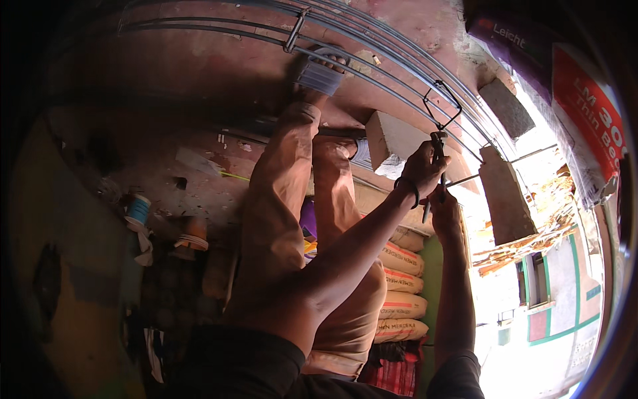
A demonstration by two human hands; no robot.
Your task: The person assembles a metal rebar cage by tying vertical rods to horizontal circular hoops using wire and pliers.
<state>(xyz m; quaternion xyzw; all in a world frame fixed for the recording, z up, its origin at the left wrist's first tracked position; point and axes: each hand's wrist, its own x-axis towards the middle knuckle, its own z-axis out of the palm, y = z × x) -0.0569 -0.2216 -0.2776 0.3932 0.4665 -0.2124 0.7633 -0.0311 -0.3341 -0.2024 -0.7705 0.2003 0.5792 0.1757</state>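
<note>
The dark pincers (437, 150) are at the far right, by the low corner of a bent steel stirrup (454, 118). I can't tell if they bite it. The left hand (419, 166) is wrapped around the pincers, and the right hand (446, 207) seems closed around their lower end. They look hard, stiff and a bit heavy; the handles are the best place to hold. The stirrup looks thin but tough to bend. The long steel rods (372, 73) are likely springy. A rough block (392, 143) sits close on the left, with sharp corners. Another block (503, 199) stands right. There's more room on the near side.
</note>
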